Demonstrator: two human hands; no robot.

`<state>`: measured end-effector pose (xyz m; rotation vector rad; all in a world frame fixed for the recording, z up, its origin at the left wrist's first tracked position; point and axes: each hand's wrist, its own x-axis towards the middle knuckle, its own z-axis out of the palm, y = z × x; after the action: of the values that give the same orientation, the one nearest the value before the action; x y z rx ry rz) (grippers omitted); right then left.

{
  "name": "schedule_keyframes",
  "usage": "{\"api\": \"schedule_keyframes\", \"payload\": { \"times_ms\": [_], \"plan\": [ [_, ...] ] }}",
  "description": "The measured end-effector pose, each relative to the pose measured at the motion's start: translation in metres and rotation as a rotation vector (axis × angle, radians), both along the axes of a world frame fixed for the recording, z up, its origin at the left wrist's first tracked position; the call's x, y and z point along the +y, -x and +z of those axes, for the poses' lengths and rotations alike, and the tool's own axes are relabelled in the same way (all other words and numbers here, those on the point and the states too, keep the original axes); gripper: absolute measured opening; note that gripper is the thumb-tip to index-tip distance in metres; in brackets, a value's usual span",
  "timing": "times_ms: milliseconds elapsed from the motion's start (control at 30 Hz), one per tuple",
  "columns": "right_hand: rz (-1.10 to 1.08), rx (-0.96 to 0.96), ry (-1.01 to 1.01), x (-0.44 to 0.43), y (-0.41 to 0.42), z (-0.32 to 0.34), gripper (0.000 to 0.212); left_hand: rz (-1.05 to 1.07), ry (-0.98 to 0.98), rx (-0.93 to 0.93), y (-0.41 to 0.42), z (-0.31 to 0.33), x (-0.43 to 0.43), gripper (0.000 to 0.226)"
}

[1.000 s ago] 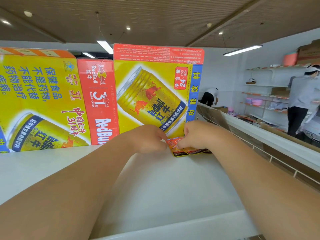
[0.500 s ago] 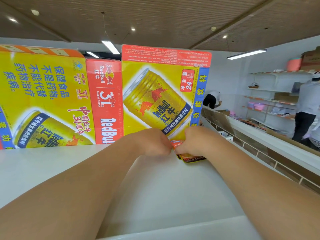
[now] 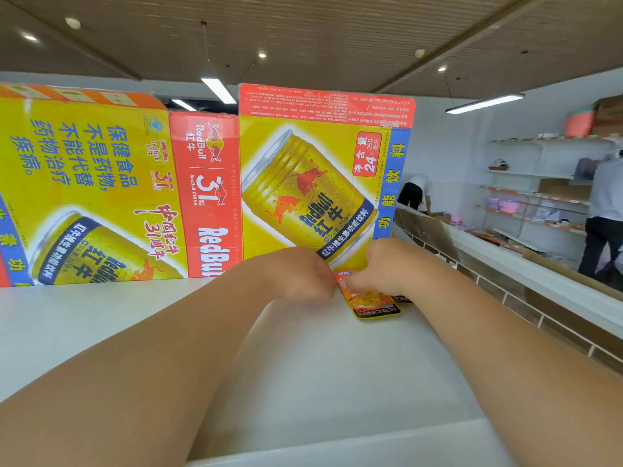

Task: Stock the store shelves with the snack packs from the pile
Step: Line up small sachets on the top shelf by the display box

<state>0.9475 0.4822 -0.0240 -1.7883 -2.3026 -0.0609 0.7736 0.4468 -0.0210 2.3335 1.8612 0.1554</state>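
Observation:
Small orange snack packs (image 3: 369, 299) lie on the white top shelf (image 3: 337, 365), at the foot of a yellow drink carton. Both my arms reach forward to them. My left hand (image 3: 300, 273) and my right hand (image 3: 384, 264) meet over the near end of the packs, fingers curled, pinching the upper edge of the front pack. A second pack (image 3: 403, 299) peeks out behind it on the right. My hands hide the rest of the packs.
Three large yellow and red drink cartons (image 3: 313, 183) stand along the back of the shelf. To the right runs another white shelf row (image 3: 526, 267) with cardboard. Two people (image 3: 603, 214) work at wall shelves far right.
The camera has come closer and the view shifted slightly. The packs have turned, now pointing towards me and to the right. Both hands stay on them.

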Motion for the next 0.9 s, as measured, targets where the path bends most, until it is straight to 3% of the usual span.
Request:
{"api": "schedule_keyframes", "payload": {
  "times_ms": [233,400,533,900],
  "plan": [
    [0.05,0.166,-0.014,-0.005,-0.015,0.015,0.045,0.03,-0.061,-0.036,0.01,0.003,0.006,0.021],
    [0.138,0.255,-0.02,-0.011,-0.014,0.028,0.045,-0.018,-0.172,-0.054,0.005,0.017,-0.01,0.036],
    [0.181,0.23,-0.023,-0.015,-0.002,0.045,0.032,-0.031,-0.188,-0.057,0.009,0.029,-0.027,0.041],
    [0.341,0.226,0.007,-0.087,0.108,0.064,0.022,0.102,-0.307,-0.24,0.142,0.033,-0.126,0.043]
  ]
}}
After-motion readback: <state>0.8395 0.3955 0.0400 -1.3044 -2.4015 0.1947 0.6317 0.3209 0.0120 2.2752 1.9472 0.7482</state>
